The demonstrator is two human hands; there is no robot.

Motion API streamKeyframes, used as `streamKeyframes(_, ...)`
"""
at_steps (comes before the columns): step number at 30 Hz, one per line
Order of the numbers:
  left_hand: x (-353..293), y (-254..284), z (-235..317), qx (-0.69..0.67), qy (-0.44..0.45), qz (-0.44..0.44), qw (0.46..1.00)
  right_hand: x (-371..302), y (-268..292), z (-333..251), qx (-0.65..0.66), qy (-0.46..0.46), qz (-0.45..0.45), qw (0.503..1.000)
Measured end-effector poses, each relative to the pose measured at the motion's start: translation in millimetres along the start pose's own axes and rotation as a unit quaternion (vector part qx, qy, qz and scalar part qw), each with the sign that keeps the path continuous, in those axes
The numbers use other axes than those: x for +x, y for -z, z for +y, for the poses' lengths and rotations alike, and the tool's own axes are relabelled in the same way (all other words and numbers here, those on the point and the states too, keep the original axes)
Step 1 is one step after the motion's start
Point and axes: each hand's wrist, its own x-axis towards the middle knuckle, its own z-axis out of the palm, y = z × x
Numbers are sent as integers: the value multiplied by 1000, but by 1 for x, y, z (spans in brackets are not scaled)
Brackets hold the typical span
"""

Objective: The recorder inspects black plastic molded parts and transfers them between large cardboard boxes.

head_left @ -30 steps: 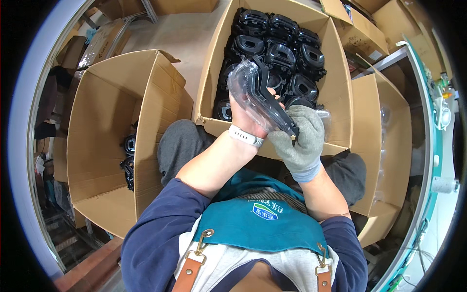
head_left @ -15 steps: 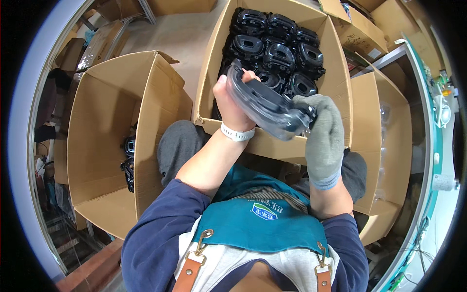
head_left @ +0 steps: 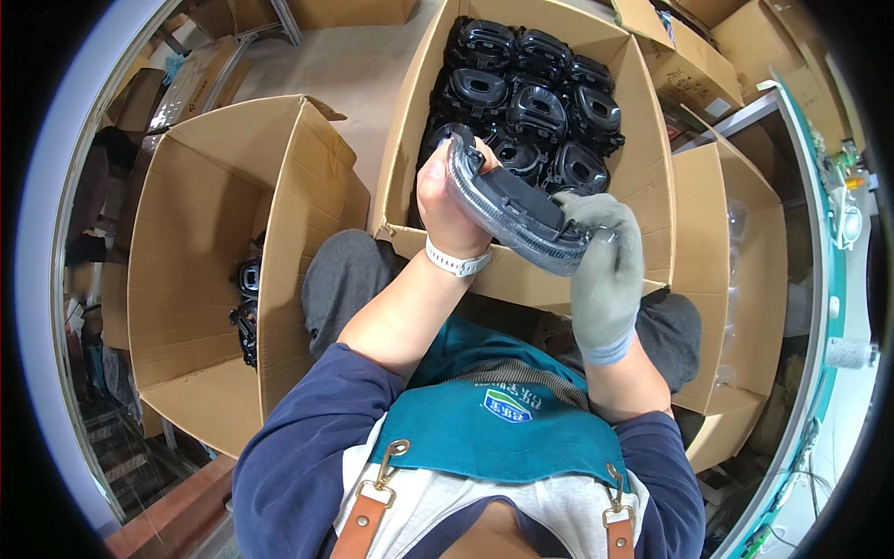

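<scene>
A vehicle lamp (head_left: 521, 210) with a black housing and a clear, ribbed curved cover is held tilted above the near edge of a cardboard box. My bare left hand (head_left: 445, 191), with a white watch strap at the wrist, grips its upper left end; some fingers are hidden behind it. At the lower right end, my right hand (head_left: 607, 265) in a grey glove closes on the lamp's edge. Just beyond the hands, several black lamp housings (head_left: 535, 112) lie in rows inside the large cardboard box (head_left: 643, 177).
On the left stands a tall open cardboard box (head_left: 200, 214) with a few black parts (head_left: 248, 279) low inside. Another open box (head_left: 759, 279) at my right holds clear covers (head_left: 734, 219). A teal-edged bench (head_left: 824, 307) runs along the far right.
The lamp has turned a little, so its ribbed cover shows more sharply. My right hand has shifted slightly left and down with its end; my left hand keeps its grip.
</scene>
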Motion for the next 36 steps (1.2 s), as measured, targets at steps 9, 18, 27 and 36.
streamKeyframes(9,-1,2,2,2,2,10,1000,-10,-6,2,-295,189,-79,933)
streamKeyframes(18,20,11,-3,-313,181,-57,931,25,16,21,-26,149,-99,983)
streamKeyframes(27,21,22,-35,-635,300,-94,705,29,122,111,-624,-284,-378,622)
streamKeyframes(36,72,86,100,-190,-33,224,955,53,127,131,-582,-341,-354,647)
